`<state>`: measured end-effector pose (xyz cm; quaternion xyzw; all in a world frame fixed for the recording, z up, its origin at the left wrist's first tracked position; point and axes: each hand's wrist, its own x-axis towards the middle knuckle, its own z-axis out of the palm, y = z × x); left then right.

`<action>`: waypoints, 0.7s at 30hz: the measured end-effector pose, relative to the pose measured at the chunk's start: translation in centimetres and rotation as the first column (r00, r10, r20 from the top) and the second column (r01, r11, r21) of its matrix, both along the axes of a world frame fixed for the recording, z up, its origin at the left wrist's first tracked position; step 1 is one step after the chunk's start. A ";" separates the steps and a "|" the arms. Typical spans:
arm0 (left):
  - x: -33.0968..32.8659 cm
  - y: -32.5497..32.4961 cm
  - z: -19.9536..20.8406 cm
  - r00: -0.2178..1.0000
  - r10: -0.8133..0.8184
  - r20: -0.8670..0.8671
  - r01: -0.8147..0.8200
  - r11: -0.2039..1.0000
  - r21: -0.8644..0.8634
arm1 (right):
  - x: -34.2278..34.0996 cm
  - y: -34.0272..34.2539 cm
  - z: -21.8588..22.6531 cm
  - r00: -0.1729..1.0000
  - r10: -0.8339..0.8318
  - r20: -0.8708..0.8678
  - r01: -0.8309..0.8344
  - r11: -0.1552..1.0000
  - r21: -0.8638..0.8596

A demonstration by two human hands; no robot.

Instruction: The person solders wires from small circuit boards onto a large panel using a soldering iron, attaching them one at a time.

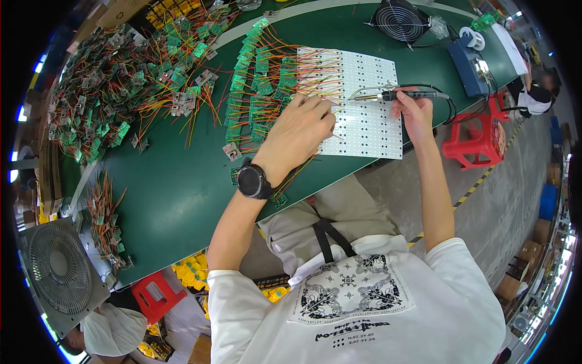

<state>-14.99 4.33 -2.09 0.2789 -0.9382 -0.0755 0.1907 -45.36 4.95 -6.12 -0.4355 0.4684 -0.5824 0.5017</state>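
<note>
My right hand (416, 115) is closed around a soldering iron (429, 94), a thin curved metal tube running along it. Its tip points left, over a white panel (364, 130) covered in rows of small pads. Red and yellow wires (318, 67) run from the panel's left part to rows of small green circuit boards (262, 91). Wearing a black watch (251, 180) on the wrist, my left hand (301, 130) rests at the panel's left edge, over wires and boards. Its fingers are curled; whatever they pinch is hidden beneath them.
A large heap of wired circuit boards (97, 91) covers the table's far left, with a smaller bundle (106, 218) nearer. At the back right stand a black fan (401, 23) and a blue box (468, 68) with a reel. Red stools (476, 142) and other people are around the table.
</note>
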 end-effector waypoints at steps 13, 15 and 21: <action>-1.5 0.0 -1.7 0.955 0.120 -0.272 -0.138 0.989 -0.048 | -0.2 0.5 -0.1 0.999 0.039 -0.013 -0.040 0.999 -0.013; -1.5 -0.3 -2.0 0.944 0.151 -0.294 -0.182 0.980 -0.081 | 0.0 0.4 0.1 0.998 0.052 -0.034 -0.053 0.998 -0.029; -1.8 -0.7 -2.4 0.947 0.180 -0.265 -0.212 0.972 -0.097 | -0.1 0.6 -0.1 0.991 0.087 -0.099 -0.092 0.995 -0.041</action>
